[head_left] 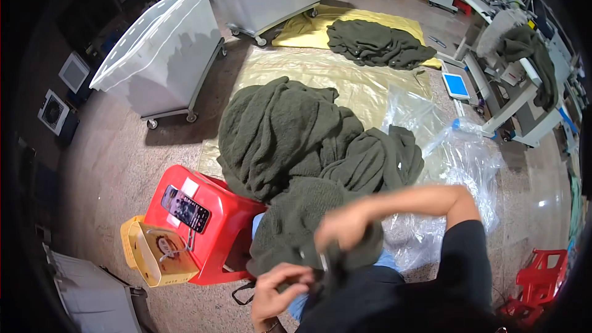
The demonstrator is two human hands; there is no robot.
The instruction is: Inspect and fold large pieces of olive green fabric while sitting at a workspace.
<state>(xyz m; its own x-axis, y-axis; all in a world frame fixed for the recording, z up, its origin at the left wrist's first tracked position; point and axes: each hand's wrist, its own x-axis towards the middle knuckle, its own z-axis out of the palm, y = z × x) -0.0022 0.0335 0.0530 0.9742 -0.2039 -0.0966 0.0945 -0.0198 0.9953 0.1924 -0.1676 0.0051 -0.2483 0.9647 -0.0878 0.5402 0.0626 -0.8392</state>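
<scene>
A dark green fleece-like cloth piece (296, 209) lies across my lap. At its near edge my left hand (280, 290) is closed, thumb and fingers pinching the cloth. My right hand (345, 225) is over the same piece, smeared by motion, so its fingers cannot be made out. Between the hands a small pale, thin item (324, 261) shows, too blurred to name. Just beyond my lap, a large heap of the same dark green cloth (277, 129) lies on a yellowish plastic sheet (246, 68).
To my left a red stool (216, 209) carries a phone (185, 208); a yellow paper bag (148, 259) is beside it. White wheeled bins (166, 55) stand beyond. Clear plastic (456, 172) lies at right, near work tables (512, 98). Another green pile (376, 43) lies farther off.
</scene>
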